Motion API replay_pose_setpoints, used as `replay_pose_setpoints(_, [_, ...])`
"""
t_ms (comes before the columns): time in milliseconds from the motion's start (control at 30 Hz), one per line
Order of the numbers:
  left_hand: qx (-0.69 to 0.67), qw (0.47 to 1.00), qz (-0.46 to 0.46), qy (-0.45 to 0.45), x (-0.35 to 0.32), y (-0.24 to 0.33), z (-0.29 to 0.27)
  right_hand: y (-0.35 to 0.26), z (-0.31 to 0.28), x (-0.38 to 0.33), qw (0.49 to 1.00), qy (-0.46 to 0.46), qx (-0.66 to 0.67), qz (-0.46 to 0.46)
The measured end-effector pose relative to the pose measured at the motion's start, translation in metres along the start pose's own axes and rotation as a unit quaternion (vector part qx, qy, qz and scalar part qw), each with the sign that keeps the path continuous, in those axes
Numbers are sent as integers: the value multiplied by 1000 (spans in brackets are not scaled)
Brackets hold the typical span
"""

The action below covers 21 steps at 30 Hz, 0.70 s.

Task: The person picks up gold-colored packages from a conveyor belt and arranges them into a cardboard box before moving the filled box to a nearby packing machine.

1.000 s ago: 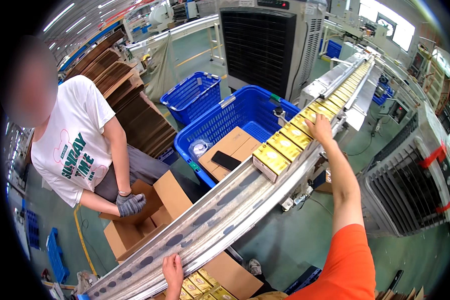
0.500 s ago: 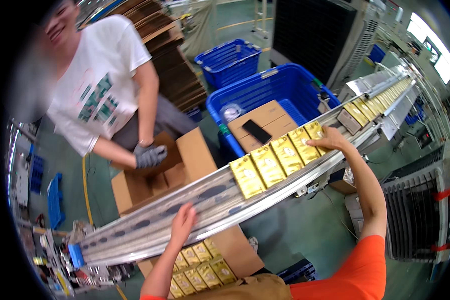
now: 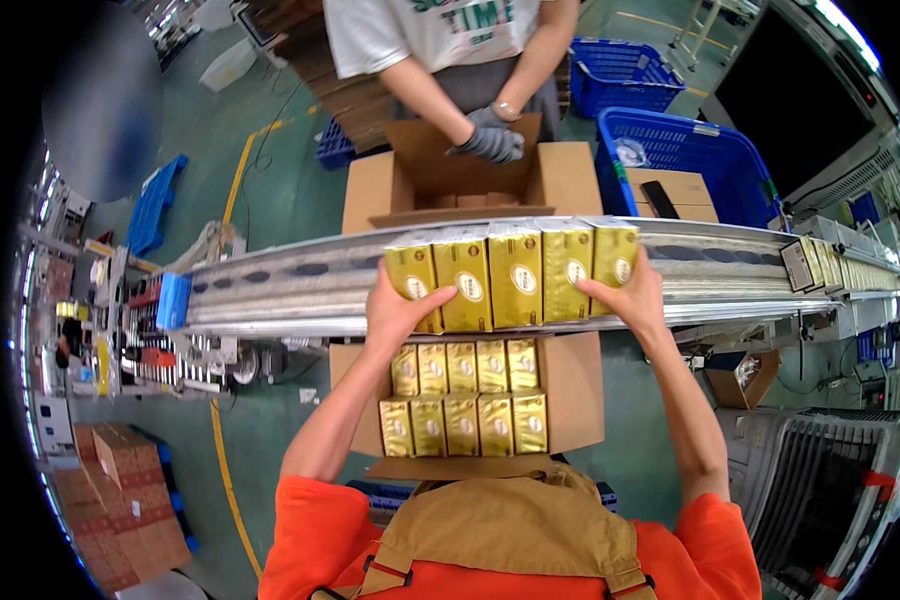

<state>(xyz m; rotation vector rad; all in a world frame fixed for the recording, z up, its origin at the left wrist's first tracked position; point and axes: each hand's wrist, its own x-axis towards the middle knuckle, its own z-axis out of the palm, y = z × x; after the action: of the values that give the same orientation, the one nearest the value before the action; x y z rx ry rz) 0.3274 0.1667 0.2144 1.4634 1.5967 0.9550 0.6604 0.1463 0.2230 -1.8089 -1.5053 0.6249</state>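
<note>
A row of several gold packs (image 3: 515, 275) with white oval labels is squeezed between my two hands, standing side by side over the conveyor (image 3: 710, 262). My left hand (image 3: 395, 312) presses the left end, its thumb across the front of the packs. On the right end sits my right hand (image 3: 630, 295), thumb also on the front face. Whether the row touches the belt I cannot tell. Just below, on my side, an open cardboard carton (image 3: 575, 390) holds two rows of similar gold packs (image 3: 460, 425).
Across the conveyor a person with grey gloves (image 3: 495, 140) stands over another open carton (image 3: 370, 195). Blue baskets (image 3: 690, 150) stand at the far right, one holding a box with a phone (image 3: 659, 200). More gold packs (image 3: 820, 265) line the conveyor's right end.
My left hand has come up to the packs, and both hands now clasp the row from its ends. The view has swung, and the row now sits mid-conveyor, above my carton.
</note>
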Motion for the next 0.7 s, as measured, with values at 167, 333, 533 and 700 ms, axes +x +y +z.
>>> replay_pose_setpoints(167, [40,987,126,87,-96,-26,-75,-18,52,-121,980,91,116,-137])
replay_pose_setpoints(333, [63,997,3,41,-147,-143,-56,-1,132,-190,997,-38,61,-34])
replay_pose_setpoints(533, [344,914,-132,-167,-86,-188,-23,78,206,-137,954,-188,-230,47])
replay_pose_setpoints(700, [478,851,81,-203,-123,-184,-58,56,137,-154,956,-124,-253,-82])
